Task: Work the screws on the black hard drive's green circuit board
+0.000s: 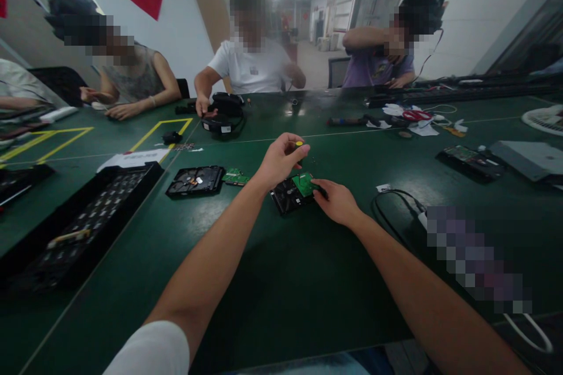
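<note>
In front of me a black hard drive (pixel 288 198) lies on the green table, with a green circuit board (pixel 304 184) on its far right part. My left hand (pixel 284 163) is closed above the drive around an upright screwdriver (pixel 299 143). Its round yellow top shows between thumb and fingers; the tip is hard to make out near the board. My right hand (pixel 336 200) grips the right edge of the hard drive, thumb and fingers closed on it. Left of my left forearm lie another hard drive (pixel 196 180) and a loose green circuit board (pixel 235 177).
A long black tray (pixel 145 173) stands at the left. On the right are a power strip (pixel 479 258) with a cable, a dark device (pixel 468 162) and a grey metal box (pixel 528 158). Several people sit across the table, one touching a black headset (pixel 223 114).
</note>
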A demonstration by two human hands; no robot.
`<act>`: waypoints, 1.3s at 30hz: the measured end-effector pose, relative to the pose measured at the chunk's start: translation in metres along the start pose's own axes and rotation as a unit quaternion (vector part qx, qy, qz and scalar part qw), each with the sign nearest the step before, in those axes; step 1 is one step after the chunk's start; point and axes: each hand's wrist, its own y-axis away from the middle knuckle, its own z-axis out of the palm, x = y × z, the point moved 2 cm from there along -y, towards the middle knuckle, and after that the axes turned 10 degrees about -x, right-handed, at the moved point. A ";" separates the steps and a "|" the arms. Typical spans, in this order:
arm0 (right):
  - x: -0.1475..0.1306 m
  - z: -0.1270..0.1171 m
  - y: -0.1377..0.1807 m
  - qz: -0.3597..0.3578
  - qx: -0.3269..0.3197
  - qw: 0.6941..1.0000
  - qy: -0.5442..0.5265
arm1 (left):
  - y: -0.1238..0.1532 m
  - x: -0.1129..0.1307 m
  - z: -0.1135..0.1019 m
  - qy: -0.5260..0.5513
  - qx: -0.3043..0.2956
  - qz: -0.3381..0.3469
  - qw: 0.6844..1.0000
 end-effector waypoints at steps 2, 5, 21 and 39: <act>0.000 0.000 0.000 0.003 0.000 1.000 0.002 | 0.000 0.001 -0.001 -0.008 -0.005 0.003 1.000; 0.000 -0.001 -0.001 0.008 -0.004 1.000 0.003 | 0.000 0.003 -0.003 -0.026 0.000 0.002 1.000; 0.002 0.001 -0.001 0.009 -0.005 1.000 0.006 | 0.000 0.002 -0.001 0.017 -0.035 0.029 0.999; 0.001 0.000 -0.001 0.009 -0.010 1.000 0.008 | 0.001 -0.001 -0.001 -0.102 0.005 0.043 0.994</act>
